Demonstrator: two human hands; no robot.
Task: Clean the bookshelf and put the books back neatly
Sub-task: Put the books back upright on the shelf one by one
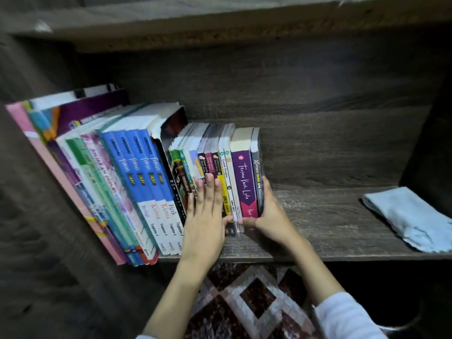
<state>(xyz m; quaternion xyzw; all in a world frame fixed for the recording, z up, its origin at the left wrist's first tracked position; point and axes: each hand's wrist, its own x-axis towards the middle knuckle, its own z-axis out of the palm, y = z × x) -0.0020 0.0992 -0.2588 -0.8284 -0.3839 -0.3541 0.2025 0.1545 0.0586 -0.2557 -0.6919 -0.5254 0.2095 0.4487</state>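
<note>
A row of books stands upright at the left end of the shelf. The left hand is laid flat against the spines of the small books in the row, its fingers straight and close together. The right hand grips the right end of the row. Its thumb is pressed across the foot of the purple book. Its fingers are curled round the outer cover of the dark book. A folded cloth lies on the shelf, well apart to the right.
</note>
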